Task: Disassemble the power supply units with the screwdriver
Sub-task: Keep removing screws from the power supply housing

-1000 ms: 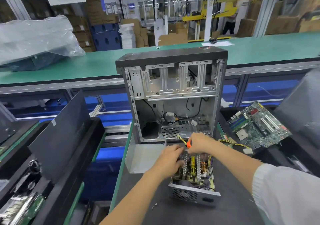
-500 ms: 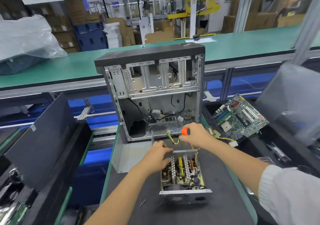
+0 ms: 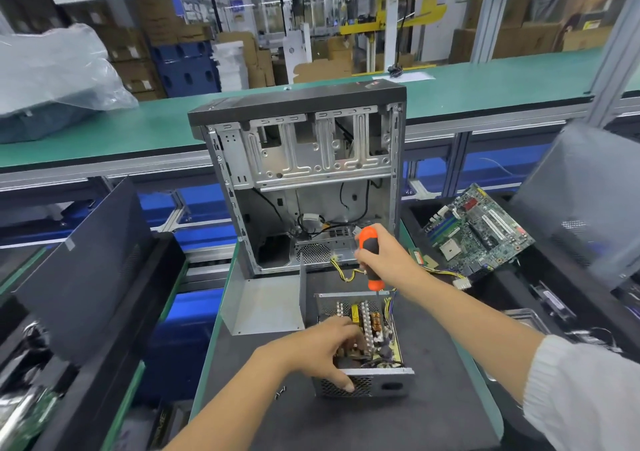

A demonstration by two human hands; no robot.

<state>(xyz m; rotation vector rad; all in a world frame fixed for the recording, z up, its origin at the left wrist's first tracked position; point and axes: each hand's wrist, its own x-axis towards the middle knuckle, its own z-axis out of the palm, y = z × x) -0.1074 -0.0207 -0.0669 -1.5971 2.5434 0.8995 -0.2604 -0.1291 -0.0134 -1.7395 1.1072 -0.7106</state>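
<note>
- Factory floor shot, black mat (image 3: 433,412) covering a green-edged bench, everything sitting on that.
- Near edge of the bench: left hand (image 3: 320,352) draped over the near left corner of the power supply unit (image 3: 363,343), thumb down on the perforated front face, fingers curled over the rim into the open top. So it's gripping the box.
- PSU lid is already off, you can see coils, heatsinks and yellow parts inside. A couple of loose screws (image 3: 280,392) lie on the mat just left of it.
- Right hand (image 3: 384,258) is wrapped tight around an orange and black screwdriver (image 3: 370,258), held upright over the far right corner of the PSU. Tip is hidden, can't tell if it's on a screw.
- Bent metal cover (image 3: 263,306) sits just left of the PSU's far end.
- Far edge: stripped PC case (image 3: 304,180) standing upright, open side facing the camera, wires hanging inside.
- Off to the right, a green motherboard (image 3: 476,232) leans in a black bin.
- Beyond that, a long green conveyor table (image 3: 485,86) and stacked cardboard boxes (image 3: 156,24).
</note>
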